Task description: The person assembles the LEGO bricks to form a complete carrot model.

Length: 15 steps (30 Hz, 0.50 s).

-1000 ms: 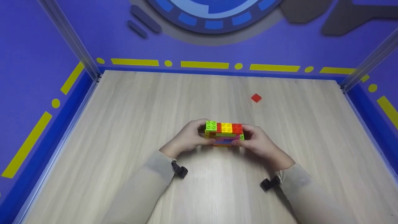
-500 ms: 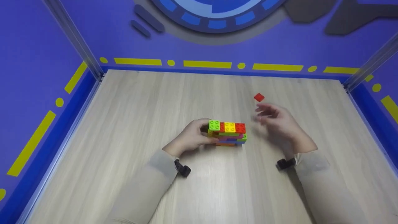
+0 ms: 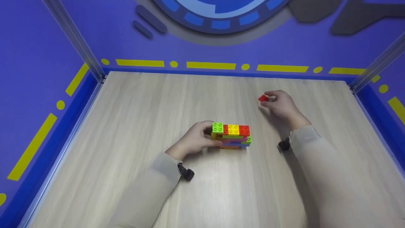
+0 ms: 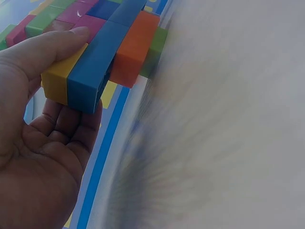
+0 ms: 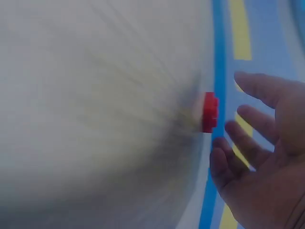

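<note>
My left hand point(image 3: 197, 137) grips the left end of a stack of toy building bricks point(image 3: 233, 130), thumb on the near side. Lime, red and yellow studded bricks form its top row in the head view. Up close in the left wrist view, the hand holds its yellow and blue bricks point(image 4: 97, 62), with an orange brick point(image 4: 133, 47) beside them. Farther back, my right hand point(image 3: 283, 106) is at a small red brick point(image 3: 262, 98), which its fingertips partly cover in the head view. In the right wrist view, its fingers are spread around the red brick point(image 5: 208, 112).
A light wood-grain table point(image 3: 142, 104) lies under both hands. Blue walls point(image 3: 221, 53) with yellow markings and metal corner posts point(image 3: 74, 41) bound it at the back and sides.
My right hand has left the brick stack and moved back and right to the red brick. My left hand stays on the stack.
</note>
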Tool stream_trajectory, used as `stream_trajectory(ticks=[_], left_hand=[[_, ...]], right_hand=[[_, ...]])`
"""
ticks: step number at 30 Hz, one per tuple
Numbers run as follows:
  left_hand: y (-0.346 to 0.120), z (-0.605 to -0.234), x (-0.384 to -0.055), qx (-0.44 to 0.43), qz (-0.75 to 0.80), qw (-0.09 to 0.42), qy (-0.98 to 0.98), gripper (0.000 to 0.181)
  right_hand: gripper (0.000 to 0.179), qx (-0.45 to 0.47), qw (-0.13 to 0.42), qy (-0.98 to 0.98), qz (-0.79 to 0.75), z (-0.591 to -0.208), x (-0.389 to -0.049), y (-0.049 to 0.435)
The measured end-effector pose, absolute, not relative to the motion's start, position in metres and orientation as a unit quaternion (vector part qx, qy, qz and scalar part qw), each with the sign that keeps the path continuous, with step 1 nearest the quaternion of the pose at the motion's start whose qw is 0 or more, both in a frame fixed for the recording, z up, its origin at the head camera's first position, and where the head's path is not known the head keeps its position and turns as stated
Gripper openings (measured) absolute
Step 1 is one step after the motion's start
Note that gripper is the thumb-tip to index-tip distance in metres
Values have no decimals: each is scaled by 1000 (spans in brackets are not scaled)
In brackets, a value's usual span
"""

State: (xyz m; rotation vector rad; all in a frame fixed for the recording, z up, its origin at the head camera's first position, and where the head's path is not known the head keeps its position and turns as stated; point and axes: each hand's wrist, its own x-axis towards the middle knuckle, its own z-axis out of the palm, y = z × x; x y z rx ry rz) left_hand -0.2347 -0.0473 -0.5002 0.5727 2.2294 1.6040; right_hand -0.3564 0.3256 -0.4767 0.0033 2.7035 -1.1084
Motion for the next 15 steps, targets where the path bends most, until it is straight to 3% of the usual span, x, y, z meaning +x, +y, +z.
stream_trajectory(ticks=[8,15], left_hand=[[-45,-500,-234,200,559,167,787,49],[-46,-499,-234,197,552,164,793,48]], right_hand=[[62,64,119,929,-344,-485,-375,320],[54,44,107,933,-340,-484,-372,319]])
